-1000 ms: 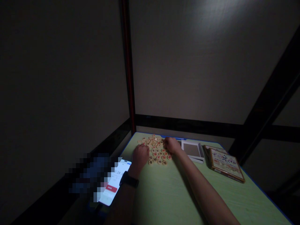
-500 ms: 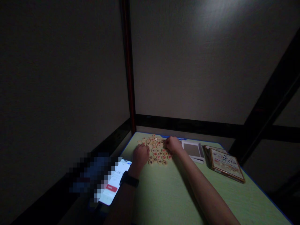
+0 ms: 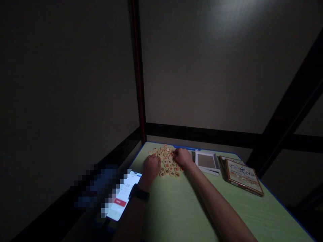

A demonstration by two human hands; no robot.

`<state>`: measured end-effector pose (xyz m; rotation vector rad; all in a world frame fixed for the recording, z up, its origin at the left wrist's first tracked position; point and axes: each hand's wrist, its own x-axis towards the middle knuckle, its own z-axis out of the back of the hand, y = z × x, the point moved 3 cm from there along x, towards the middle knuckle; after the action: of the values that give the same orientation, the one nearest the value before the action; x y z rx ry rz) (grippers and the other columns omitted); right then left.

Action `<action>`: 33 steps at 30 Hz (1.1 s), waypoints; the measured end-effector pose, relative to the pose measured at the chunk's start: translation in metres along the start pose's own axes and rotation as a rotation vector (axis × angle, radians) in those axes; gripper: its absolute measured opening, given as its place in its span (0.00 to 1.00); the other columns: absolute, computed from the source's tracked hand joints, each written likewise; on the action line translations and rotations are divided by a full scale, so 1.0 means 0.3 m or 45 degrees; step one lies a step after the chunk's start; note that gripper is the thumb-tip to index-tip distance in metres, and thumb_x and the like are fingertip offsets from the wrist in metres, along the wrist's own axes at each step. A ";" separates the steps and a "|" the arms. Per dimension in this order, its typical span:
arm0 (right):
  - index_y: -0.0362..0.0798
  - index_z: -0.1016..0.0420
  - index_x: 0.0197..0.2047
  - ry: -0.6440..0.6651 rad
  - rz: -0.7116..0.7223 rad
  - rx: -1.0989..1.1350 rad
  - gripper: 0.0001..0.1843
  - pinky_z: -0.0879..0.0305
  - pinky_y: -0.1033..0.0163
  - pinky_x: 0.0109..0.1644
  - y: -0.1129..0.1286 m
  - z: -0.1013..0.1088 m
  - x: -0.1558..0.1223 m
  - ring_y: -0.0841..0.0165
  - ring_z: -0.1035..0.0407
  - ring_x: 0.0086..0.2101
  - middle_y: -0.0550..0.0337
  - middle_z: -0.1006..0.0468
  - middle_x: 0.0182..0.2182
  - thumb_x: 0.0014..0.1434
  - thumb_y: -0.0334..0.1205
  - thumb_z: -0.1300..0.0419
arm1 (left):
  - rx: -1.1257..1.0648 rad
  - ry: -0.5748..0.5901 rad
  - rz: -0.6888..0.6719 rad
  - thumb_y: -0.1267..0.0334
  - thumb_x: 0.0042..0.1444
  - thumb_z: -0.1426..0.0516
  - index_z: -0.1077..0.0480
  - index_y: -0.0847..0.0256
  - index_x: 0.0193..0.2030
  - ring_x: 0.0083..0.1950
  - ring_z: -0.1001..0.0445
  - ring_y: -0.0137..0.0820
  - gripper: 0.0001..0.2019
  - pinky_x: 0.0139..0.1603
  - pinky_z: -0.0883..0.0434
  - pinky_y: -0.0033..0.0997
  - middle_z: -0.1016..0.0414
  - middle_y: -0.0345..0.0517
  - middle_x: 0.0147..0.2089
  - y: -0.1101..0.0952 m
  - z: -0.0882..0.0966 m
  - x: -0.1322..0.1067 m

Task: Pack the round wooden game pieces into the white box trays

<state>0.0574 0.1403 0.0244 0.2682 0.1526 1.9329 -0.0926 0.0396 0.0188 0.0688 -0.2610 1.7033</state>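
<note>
Flanking pcs, phone L, tray, boxes R

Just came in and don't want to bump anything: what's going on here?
A person has both bare hands at a spread of round, marked pieces on a green table. The left hand, a dark band on its wrist, is at the left side; the right hand is at the right. Whether either holds a piece is hidden. A shallow white tray and a flat patterned case lie farther right.
</note>
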 end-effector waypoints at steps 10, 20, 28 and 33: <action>0.50 0.18 0.44 0.013 0.004 0.050 0.13 0.35 0.65 0.41 0.017 -0.017 -0.002 0.59 0.24 0.45 0.50 0.16 0.43 0.57 0.32 0.40 | -0.011 -0.012 -0.005 0.68 0.65 0.51 0.22 0.63 0.43 0.53 0.27 0.38 0.15 0.55 0.33 0.34 0.21 0.53 0.48 -0.002 0.007 -0.001; 0.50 0.17 0.46 0.008 0.040 0.125 0.18 0.37 0.68 0.41 -0.005 -0.025 0.020 0.63 0.23 0.43 0.53 0.15 0.40 0.54 0.28 0.40 | -0.033 -0.040 -0.021 0.68 0.65 0.51 0.22 0.62 0.43 0.52 0.27 0.38 0.15 0.55 0.34 0.35 0.21 0.53 0.48 0.006 -0.014 0.006; 0.48 0.14 0.38 0.082 0.141 0.138 0.16 0.38 0.71 0.39 -0.010 -0.003 0.019 0.67 0.22 0.39 0.56 0.15 0.34 0.53 0.25 0.41 | -0.027 -0.033 -0.012 0.68 0.65 0.51 0.21 0.62 0.43 0.52 0.27 0.38 0.16 0.55 0.33 0.34 0.21 0.53 0.47 0.005 -0.010 0.005; 0.48 0.14 0.41 0.122 0.189 0.105 0.16 0.38 0.70 0.40 -0.012 0.001 0.017 0.65 0.23 0.40 0.55 0.15 0.36 0.54 0.26 0.41 | -0.017 -0.017 -0.015 0.68 0.65 0.52 0.22 0.63 0.43 0.52 0.26 0.39 0.16 0.55 0.33 0.35 0.21 0.54 0.47 0.004 -0.011 0.006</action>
<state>0.0589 0.1463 0.0245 0.2475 0.2826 2.0906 -0.0936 0.0418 0.0158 0.0723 -0.2814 1.6895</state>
